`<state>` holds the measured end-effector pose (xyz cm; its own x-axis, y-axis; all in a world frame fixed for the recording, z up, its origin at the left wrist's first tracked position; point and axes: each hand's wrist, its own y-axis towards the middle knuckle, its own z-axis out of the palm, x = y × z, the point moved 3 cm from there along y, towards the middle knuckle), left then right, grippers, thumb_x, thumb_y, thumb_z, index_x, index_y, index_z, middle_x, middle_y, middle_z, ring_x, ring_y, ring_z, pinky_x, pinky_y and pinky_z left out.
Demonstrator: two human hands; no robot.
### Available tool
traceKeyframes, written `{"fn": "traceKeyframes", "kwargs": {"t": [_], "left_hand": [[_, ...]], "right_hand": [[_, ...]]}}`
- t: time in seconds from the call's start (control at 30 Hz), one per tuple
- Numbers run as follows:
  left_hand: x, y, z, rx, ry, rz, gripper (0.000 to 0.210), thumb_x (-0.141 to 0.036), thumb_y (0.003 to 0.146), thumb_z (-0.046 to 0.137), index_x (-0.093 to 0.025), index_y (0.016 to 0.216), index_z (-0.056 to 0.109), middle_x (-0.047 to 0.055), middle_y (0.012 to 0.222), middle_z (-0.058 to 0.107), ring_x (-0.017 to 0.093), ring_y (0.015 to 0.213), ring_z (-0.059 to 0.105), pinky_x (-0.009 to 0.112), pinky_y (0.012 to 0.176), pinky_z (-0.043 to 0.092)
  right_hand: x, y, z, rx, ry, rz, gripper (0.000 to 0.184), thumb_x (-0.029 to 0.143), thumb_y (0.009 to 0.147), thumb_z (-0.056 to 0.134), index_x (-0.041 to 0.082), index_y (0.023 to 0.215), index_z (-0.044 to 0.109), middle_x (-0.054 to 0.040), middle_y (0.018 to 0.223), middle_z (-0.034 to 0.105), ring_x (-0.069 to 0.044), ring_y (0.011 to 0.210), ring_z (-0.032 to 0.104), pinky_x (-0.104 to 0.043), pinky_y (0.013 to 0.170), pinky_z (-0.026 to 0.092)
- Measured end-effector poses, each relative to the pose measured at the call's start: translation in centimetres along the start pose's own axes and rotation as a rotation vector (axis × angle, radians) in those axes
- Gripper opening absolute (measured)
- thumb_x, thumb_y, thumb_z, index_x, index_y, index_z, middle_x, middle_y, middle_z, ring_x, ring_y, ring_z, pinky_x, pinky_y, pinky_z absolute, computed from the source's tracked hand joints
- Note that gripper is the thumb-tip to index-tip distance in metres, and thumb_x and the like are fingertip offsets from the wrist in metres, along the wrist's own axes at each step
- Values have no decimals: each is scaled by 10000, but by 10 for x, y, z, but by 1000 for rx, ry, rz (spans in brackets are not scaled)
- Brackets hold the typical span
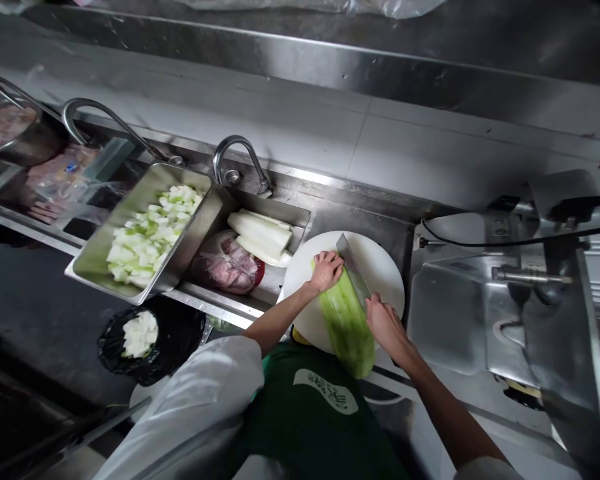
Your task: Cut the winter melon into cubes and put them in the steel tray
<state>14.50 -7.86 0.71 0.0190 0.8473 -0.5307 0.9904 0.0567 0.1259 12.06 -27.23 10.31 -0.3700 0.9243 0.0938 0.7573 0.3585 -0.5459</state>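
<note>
A long, pale green peeled gourd [346, 323] lies on a round white cutting board [385, 267], its near end reaching past the board's edge. My left hand [327, 270] presses down on the far end of the gourd with curled fingers. My right hand [384, 319] grips a kitchen knife [354, 270]; its broad blade lies along the right side of the gourd, close to my left fingertips. The knife's handle is hidden inside my right fist. Whether the edge is cutting into the gourd, I cannot tell.
Left of the board, a sink [275, 287] holds white gourd pieces [263, 233] and bagged meat [227, 263]. A metal pan [87, 267] of cubed gourd rests across the sinks. Below stands a black-lined bin [175, 333]. A metal machine [447, 320] is at right.
</note>
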Motion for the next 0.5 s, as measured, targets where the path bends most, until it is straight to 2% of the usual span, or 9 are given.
{"fn": "traceKeyframes", "kwargs": {"t": [0.13, 0.23, 0.37, 0.5], "left_hand": [[0, 0, 1, 12, 3, -15, 227, -292, 1013, 456, -216, 1039, 669, 91, 1143, 589, 264, 1046, 424, 416, 844, 326], [0, 0, 1, 15, -5, -22, 239, -292, 1015, 445, -217, 1029, 671, 90, 1140, 591, 265, 1051, 431, 422, 852, 324], [2, 0, 2, 13, -35, -3, 246, -282, 1012, 445, -217, 1038, 681, 97, 1140, 599, 264, 1067, 449, 431, 876, 328], [5, -1, 3, 10, -65, 11, 242, -289, 1013, 460, -210, 1044, 686, 100, 1172, 603, 260, 1085, 464, 439, 912, 336]], "right_hand": [[-3, -3, 1, 45, -5, -6, 243, 228, 1071, 320, 112, 1138, 523, -174, 931, 722, -269, 921, 729, -293, 693, 404], [0, 7, -4, 69, 11, -16, 230, 229, 1067, 338, 113, 1125, 528, -177, 942, 716, -271, 945, 725, -287, 704, 404], [18, 46, -9, 46, 63, 15, 286, 256, 1083, 307, 106, 1153, 540, -190, 996, 718, -269, 986, 719, -285, 722, 408], [38, 84, -1, 22, 116, 33, 318, 241, 1091, 283, 86, 1184, 544, -191, 1067, 722, -252, 1018, 711, -274, 742, 412]]}}
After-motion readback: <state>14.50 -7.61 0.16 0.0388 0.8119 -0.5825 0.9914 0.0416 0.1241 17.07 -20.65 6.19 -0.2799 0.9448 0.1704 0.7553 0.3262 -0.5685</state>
